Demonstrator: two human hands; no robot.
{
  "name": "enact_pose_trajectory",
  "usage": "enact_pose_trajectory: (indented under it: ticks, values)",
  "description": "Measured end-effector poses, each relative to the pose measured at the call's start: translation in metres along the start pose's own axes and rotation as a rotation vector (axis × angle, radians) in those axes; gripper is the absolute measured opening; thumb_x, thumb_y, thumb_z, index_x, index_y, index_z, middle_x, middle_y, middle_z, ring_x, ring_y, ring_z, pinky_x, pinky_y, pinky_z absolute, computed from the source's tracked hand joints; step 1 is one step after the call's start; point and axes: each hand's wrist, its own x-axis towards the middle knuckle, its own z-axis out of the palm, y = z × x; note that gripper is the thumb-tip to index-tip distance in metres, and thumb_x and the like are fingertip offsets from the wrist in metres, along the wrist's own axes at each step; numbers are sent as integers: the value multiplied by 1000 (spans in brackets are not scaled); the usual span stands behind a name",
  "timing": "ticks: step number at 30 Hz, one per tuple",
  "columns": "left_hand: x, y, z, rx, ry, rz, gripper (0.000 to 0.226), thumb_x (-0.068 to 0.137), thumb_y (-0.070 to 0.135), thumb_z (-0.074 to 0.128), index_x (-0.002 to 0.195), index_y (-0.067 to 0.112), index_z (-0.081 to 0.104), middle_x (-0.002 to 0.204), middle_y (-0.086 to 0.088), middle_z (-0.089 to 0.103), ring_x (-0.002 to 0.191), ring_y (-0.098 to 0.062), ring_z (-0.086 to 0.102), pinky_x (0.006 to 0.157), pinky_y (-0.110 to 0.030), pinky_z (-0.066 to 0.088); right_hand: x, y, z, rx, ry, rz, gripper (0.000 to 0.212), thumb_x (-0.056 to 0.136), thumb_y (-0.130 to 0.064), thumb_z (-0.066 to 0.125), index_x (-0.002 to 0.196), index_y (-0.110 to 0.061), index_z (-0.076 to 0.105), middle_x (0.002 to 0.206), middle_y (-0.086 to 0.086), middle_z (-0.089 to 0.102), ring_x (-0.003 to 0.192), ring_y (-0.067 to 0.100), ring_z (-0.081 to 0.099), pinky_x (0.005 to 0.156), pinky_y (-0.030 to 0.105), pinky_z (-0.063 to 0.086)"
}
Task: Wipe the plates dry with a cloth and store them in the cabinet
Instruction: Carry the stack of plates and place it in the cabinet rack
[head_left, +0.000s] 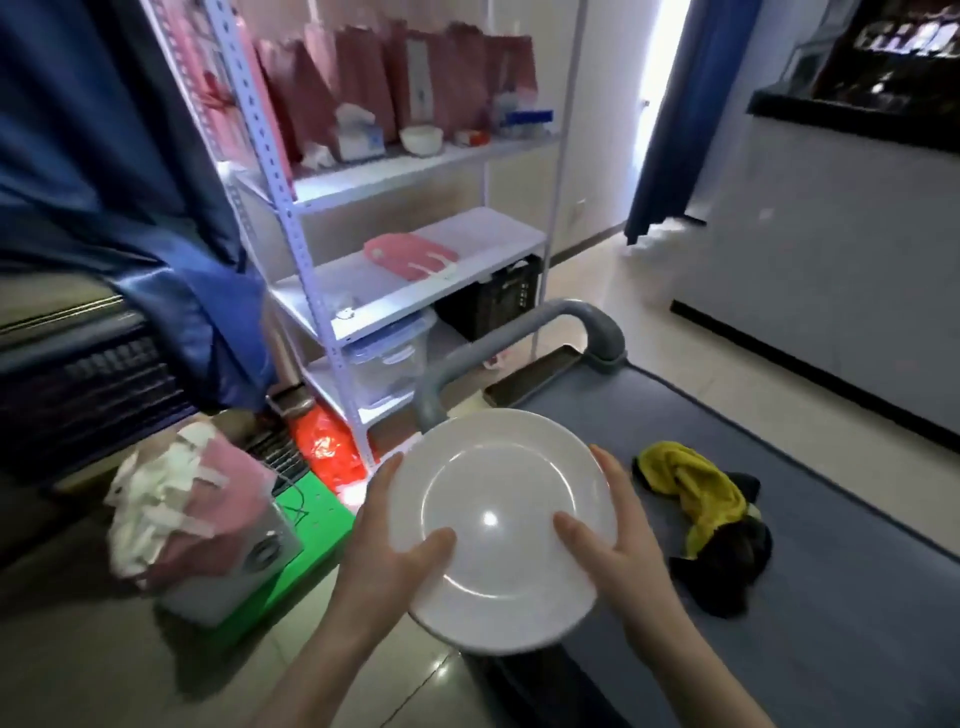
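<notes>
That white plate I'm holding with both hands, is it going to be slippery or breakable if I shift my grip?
The white plate looks like glazed ceramic, so probably stiff and breakable if dropped. Its glossy face carries a bright glare spot, so it may be slippery. The left hand and right hand grip opposite edges, which should steady it.

Bright doorway (655, 104) backlight, glare on plate (501, 527), blurred, warped edges.

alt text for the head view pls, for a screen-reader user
The left hand and right hand grip a white plate by opposite edges, face up, at a grey cart's edge. A yellow-and-black cloth lies on the cart; a white shelf unit stands behind.
</notes>
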Motion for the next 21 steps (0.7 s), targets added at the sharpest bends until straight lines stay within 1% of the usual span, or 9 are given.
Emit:
enact_pose_trajectory:
  ticks: [2,4,7,9,12,15,18,20,21]
  values:
    - [-3,-10,-48,-14,109,-20,89,61,32,73,140,44,36,133,9,52,120,-18,52,102,-50,46,12,-14,47,3,-111,-38,72,69,-41,66,134,-51,36,130,-3,48,115,18,53,96,49,49]
    - [-11,-18,-91,-31,223,-39,88,62,29,73,142,35,35,133,5,52,120,-20,52,101,-51,46,22,-28,94,8,-225,-84,74,69,-37,65,137,-46,37,131,-2,49,115,17,53,96,47,49]
    - [-30,-25,-147,-73,418,-76,85,60,30,74,135,44,34,135,0,52,120,-22,53,100,-49,47,31,-49,161,22,-413,-167,71,69,-33,64,136,-39,41,127,-3,53,113,16,55,88,36,51]
    - [-45,-30,-178,-98,533,-96,82,56,35,74,127,49,37,134,-1,53,119,-22,54,99,-48,48,33,-62,202,24,-549,-203,67,71,-35,63,133,-43,41,124,-4,54,111,16,55,83,32,51]
    - [-70,-39,-214,-122,694,-125,74,62,28,73,120,58,39,124,13,59,113,-13,58,92,-40,52,31,-78,257,53,-741,-217,67,73,-38,63,134,-47,39,129,-7,53,113,16,54,90,40,52]
    - [-94,-45,-244,-136,880,-166,73,63,29,73,117,65,39,119,21,60,108,-3,59,86,-32,52,26,-93,312,34,-891,-262,73,71,-40,62,138,-46,35,135,-9,48,115,16,51,95,44,49]
    - [-115,-48,-266,-148,1065,-189,75,57,35,75,119,60,41,118,22,60,110,-5,59,88,-34,51,19,-106,364,-3,-1056,-290,68,78,-38,65,137,-48,32,138,-5,40,119,23,47,99,52,46]
    - [-129,-49,-277,-153,1175,-198,74,51,41,75,113,67,44,112,28,63,105,1,60,82,-27,52,11,-114,395,7,-1165,-309,63,84,-27,66,131,-53,33,134,-7,40,113,19,48,94,50,48]
    - [-135,-50,-281,-163,1223,-211,73,52,40,76,110,70,44,111,29,63,104,3,60,80,-24,52,7,-119,409,11,-1215,-333,63,85,-25,66,128,-55,32,131,-9,42,109,16,49,91,47,49]
